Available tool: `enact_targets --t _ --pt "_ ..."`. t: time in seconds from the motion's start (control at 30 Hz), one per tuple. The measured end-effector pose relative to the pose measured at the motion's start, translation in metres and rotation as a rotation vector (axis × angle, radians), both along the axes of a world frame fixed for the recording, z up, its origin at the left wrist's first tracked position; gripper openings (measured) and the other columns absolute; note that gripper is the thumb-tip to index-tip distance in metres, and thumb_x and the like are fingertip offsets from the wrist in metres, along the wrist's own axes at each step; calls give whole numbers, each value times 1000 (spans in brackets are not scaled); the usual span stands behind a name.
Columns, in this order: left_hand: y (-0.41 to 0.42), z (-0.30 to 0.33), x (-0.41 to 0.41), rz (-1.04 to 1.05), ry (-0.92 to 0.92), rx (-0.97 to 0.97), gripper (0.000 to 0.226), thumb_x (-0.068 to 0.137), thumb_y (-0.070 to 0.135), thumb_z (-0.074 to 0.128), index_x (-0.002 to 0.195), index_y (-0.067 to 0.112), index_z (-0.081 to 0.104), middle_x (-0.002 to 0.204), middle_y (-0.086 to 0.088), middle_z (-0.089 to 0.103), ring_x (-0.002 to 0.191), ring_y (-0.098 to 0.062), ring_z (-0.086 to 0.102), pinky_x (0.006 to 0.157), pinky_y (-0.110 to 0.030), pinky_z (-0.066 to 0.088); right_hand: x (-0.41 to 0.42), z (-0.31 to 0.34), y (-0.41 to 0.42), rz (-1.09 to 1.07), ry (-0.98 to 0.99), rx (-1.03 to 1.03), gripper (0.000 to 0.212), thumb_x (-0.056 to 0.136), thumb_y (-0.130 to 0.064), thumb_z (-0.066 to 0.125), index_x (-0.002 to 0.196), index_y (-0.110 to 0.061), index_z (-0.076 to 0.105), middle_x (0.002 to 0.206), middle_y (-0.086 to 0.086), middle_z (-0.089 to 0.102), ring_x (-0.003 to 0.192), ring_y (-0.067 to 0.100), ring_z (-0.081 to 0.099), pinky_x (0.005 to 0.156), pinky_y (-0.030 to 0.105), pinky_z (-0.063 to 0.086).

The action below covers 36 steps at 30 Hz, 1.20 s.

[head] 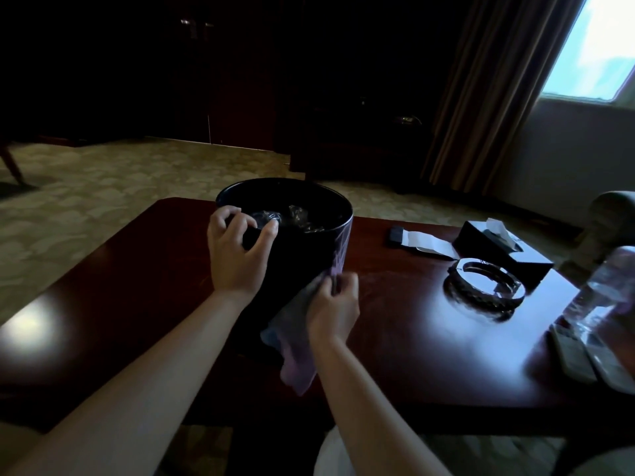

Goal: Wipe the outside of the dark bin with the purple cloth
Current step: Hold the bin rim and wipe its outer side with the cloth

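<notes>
One dark bin (302, 249) stands upright on a reddish-brown table (412, 338), toward its far middle, with crumpled clear plastic (295, 218) showing inside its open top. The left hand (237, 252) is at the near-left rim, its fingers curled over the edge and the thumb stretched along the rim, gripping it. The right hand (335, 307) is low against the bin's near-right side, fingers pinching the purple cloth (295, 341); the upper end of the cloth is pressed to the bin's outer wall, while the rest hangs down and trails toward the table's near edge.

To the right of the bin, well apart from it, lies a round glass ashtray (484, 286). Beyond that sits a dark tissue box (498, 249) with a tissue poking out of its slot, and just left of the box lie a small dark flat object (397, 237) and a white paper (429, 243). At the table's right edge a clear plastic bottle (598, 293) stands, blurred, with two pale remote controls (591, 355) lying beside its base.

Nothing lies between the hands and the bin. Past the table are patterned carpet (103, 187), dark cabinetry (206, 80), a brown curtain (481, 97) and a bright window (598, 46).
</notes>
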<state>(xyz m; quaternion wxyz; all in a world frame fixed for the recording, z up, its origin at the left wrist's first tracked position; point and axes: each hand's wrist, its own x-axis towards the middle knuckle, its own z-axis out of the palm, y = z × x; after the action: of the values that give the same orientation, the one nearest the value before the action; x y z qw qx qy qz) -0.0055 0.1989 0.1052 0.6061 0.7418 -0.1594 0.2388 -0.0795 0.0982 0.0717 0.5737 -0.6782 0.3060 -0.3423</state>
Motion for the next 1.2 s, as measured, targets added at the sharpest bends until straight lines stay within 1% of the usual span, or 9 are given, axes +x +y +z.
enact_targets --t 0.1,0.17,0.37,0.47,0.6,0.8,0.9,1.0,1.2 --pt "2 1 0 -17 11 12 27 68 61 49 68 34 45 117 12 36 123 -15 37 96 -22 27 -1 -46 -2 45 204 214 9 94 -20 54 86 -15 53 75 -2 58 78 18 58 66 21 37" --pt "2 1 0 -19 13 16 28 68 61 49 69 34 46 117 12 36 123 -15 37 97 -24 29 1 -47 -4 54 238 246 9 93 -21 55 85 -15 53 77 -1 59 82 21 60 70 26 42" --pt "-3 -2 0 10 -18 -1 28 71 59 49 70 32 47 121 10 36 124 -15 37 96 -24 30 3 32 1 62 -171 33 13 95 -21 55 83 -16 54 70 -12 55 62 -4 54 56 9 39" --pt "-2 -2 0 2 -13 -1 31 70 61 49 73 30 48 127 9 35 127 -13 35 97 -25 30 5 31 8 18 -228 35 16 95 -23 56 81 -16 54 69 -12 57 62 -9 55 55 7 39" --pt "0 -3 -2 -19 0 -3 26 70 62 49 71 36 46 131 10 33 128 -12 33 101 -28 31 3 -25 9 -85 -47 135 14 94 -19 55 81 -14 52 68 -10 55 71 13 54 59 20 32" --pt "-2 -3 -1 -24 8 -9 20 77 52 55 71 36 46 136 6 33 129 -11 32 101 -24 29 -8 -97 -1 25 364 222 13 96 -24 50 88 -15 55 82 -2 60 81 18 58 68 22 34" --pt "-2 -5 -1 -20 -3 -12 23 74 59 51 72 36 45 133 11 32 127 -9 32 97 -18 27 -5 -89 -1 -5 261 153 11 95 -23 52 89 -15 55 78 -4 59 76 16 57 65 22 33" --pt "-4 -5 0 -1 -7 -10 24 73 60 49 72 37 44 132 12 32 128 -10 32 98 -23 29 -3 -78 0 -40 161 52 8 95 -21 53 87 -18 52 72 -6 56 69 13 52 58 21 28" --pt "-5 -6 1 18 -34 -15 22 74 59 49 72 37 43 133 8 34 128 -12 34 99 -24 30 -15 -113 -12 121 415 -66 17 95 -28 49 80 -20 51 81 2 66 78 21 62 64 27 40"
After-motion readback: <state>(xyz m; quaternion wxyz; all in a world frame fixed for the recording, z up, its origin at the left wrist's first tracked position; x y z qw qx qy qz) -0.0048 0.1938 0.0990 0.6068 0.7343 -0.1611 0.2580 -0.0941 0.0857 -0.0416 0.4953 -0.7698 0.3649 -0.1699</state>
